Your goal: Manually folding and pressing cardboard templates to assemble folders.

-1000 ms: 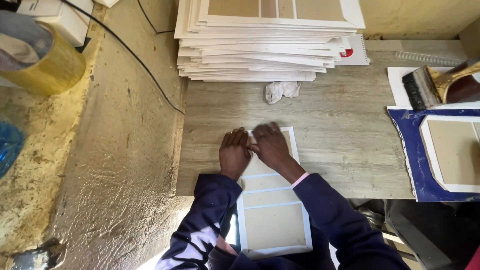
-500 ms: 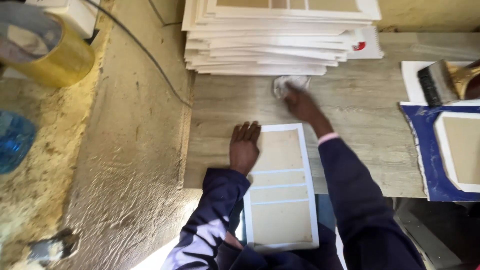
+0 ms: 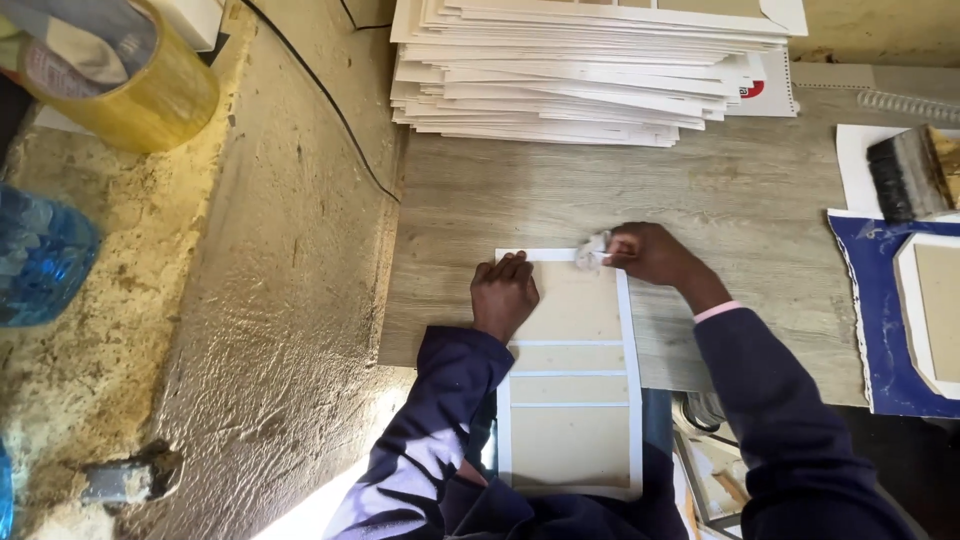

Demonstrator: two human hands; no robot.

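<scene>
A white-edged board with tan panels [image 3: 572, 372] lies on the wooden tabletop [image 3: 700, 200], its near end overhanging the tabletop's near edge. The left hand [image 3: 505, 295] is laid flat on the board's far left corner, fingers together and pressed down, nothing being pinched. The right hand [image 3: 650, 254] is closed in a grip around a small crumpled white cloth [image 3: 592, 252], which is held against the board's far right corner.

Half a second earlier, the right hand was stretched out to the far side, at the cloth lying just in front of the tall stack of white boards [image 3: 590, 65]; it has since been drawn back to the board with the cloth in its grip. The left hand has stayed at the same corner of the board, and the board itself has not been shifted.

On the right, a blue sheet [image 3: 870, 330] carrying another white-edged board is seen, with a wide brush [image 3: 910, 175] beyond it. At far left, a roll of yellowish tape [image 3: 120, 75] and a blue plastic bottle [image 3: 40, 260] rest on the rough ledge.
</scene>
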